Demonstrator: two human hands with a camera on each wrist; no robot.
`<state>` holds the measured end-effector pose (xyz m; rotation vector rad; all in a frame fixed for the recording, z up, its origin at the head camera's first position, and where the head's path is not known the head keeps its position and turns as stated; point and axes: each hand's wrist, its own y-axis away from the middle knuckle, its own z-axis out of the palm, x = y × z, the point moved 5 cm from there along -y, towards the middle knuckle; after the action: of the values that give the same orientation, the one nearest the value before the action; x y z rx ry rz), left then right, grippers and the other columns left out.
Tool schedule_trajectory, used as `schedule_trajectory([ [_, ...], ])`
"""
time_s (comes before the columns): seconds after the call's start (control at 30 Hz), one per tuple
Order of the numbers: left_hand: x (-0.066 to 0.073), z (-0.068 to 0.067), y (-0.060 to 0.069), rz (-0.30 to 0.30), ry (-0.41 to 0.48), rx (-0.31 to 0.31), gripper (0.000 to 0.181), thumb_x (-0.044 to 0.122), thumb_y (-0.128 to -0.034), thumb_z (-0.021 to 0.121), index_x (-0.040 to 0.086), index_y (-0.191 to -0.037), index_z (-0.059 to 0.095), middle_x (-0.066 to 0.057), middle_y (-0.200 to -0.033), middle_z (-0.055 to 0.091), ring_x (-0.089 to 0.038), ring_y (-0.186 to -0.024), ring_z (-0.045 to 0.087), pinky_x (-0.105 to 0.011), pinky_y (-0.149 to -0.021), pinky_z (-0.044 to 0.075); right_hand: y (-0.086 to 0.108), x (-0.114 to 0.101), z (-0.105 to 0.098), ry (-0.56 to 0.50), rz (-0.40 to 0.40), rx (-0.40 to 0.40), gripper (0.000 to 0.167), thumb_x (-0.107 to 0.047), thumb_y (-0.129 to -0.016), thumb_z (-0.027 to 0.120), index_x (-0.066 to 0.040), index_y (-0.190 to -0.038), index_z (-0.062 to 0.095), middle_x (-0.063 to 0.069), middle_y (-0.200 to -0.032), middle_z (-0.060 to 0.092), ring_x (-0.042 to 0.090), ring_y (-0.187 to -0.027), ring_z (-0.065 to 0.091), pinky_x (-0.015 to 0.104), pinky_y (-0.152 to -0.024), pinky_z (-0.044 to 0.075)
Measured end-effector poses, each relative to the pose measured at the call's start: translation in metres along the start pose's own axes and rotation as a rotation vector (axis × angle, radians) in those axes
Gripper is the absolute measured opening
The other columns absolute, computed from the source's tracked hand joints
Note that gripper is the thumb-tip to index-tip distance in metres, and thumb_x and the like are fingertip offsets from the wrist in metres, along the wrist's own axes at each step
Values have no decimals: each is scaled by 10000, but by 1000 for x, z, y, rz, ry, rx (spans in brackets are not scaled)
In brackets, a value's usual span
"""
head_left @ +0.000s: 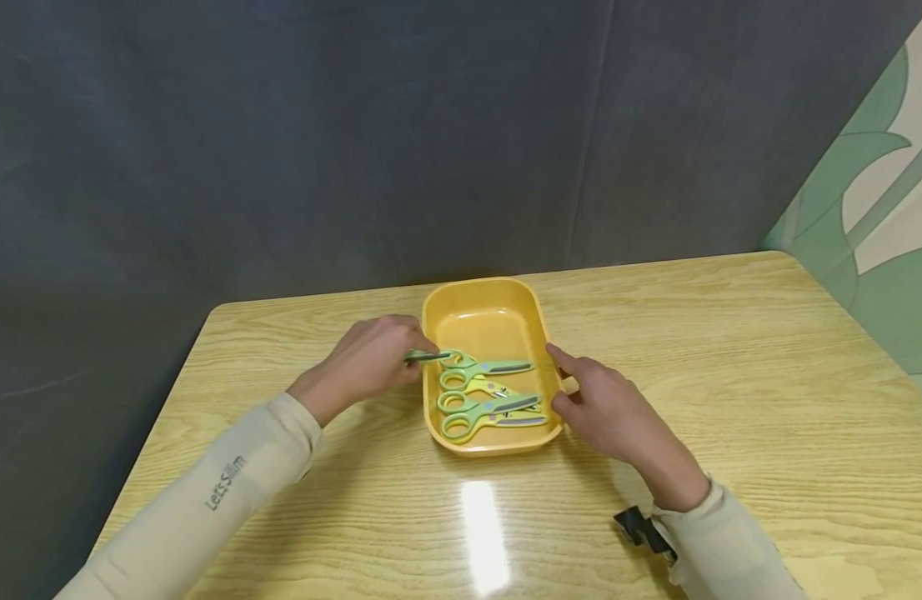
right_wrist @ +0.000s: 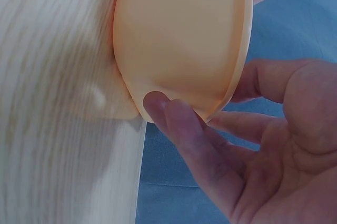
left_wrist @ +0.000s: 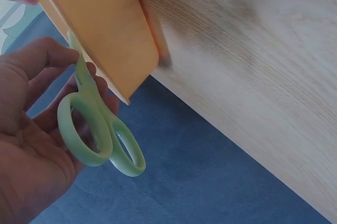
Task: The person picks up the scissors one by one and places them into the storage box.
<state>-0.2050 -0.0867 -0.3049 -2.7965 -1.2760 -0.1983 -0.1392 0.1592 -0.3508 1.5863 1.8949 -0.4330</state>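
My left hand [head_left: 378,358] pinches a pair of green scissors [left_wrist: 92,92] near the pivot, at the left rim of a yellow-orange tray [head_left: 491,329]. In the left wrist view the handle loops hang free below the fingers. The head view shows the blade end reaching over the rim. Across from it, my right hand [head_left: 611,408] grips the tray's right rim between thumb and fingers. Inside the tray's near half lie several scissors: green scissors [head_left: 471,372] higher up, more green scissors [head_left: 476,409] below, and yellow scissors [head_left: 476,423] partly covered by them.
The tray stands on a light wood-grain table [head_left: 731,358], near its back edge. A dark fabric partition [head_left: 431,150] rises behind. A black strap piece [head_left: 641,533] sticks out by the right sleeve. Glare [head_left: 483,533] lies on the tabletop in front of the tray.
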Motion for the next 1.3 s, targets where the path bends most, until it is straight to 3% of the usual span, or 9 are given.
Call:
schedule_trajectory([
  [0.5, 12, -4, -12, 15, 13, 15, 311, 85, -811, 724, 186, -1098, 786, 30, -922, 690, -99, -708, 526, -229, -562, 431, 0, -2, 0, -9, 5, -7, 649, -125, -951, 515, -67, -1561, 299, 223, -1425, 529, 301, -1052, 705, 235, -627, 522],
  [0.8, 23, -2, -30, 22, 19, 0, 322, 116, -821, 726, 206, -1127, 776, 34, -991, 714, -108, -739, 556, -242, -587, 452, 3, 0, -1, -7, 28, -7, 654, -126, -955, 520, -75, -1565, 289, 236, -1440, 514, 310, -1072, 695, 242, -634, 530],
  [1.3, 42, 0, -50, -3, 117, -7, 332, 149, -859, 703, 227, -1177, 753, 35, -1013, 712, -125, -744, 543, -242, -607, 437, 3, -2, 1, -32, 20, -17, 649, -119, -961, 511, -72, -1567, 282, 226, -1437, 514, 312, -1069, 699, 234, -612, 524],
])
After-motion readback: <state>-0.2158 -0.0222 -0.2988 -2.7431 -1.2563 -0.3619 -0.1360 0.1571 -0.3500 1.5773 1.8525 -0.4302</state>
